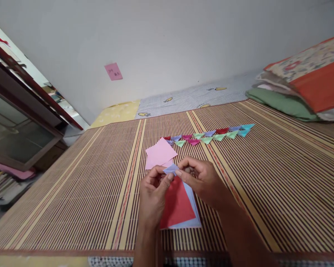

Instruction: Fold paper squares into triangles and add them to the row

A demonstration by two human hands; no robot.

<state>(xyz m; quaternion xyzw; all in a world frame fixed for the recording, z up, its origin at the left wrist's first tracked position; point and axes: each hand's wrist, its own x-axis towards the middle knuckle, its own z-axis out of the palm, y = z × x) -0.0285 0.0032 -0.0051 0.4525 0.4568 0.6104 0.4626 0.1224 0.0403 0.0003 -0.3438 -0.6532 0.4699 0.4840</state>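
A small folded piece of light blue paper point(170, 169) is pinched between the fingers of my left hand point(153, 189) and my right hand point(202, 178). Below it lies a red paper sheet point(179, 205) on top of light blue sheets point(195, 207). Pink paper sheets point(159, 152) rest just beyond my left hand. Farther back, two rows of small folded paper pieces point(206, 140) in green, purple, red, magenta and turquoise stretch to the right.
A striped bamboo mat point(100, 196) lies under everything. Folded bedding point(314, 81) is piled at the back right. A pink note point(113, 71) is on the wall behind. Stacked papers point(5, 183) and a cabinet point(19, 129) stand at the left.
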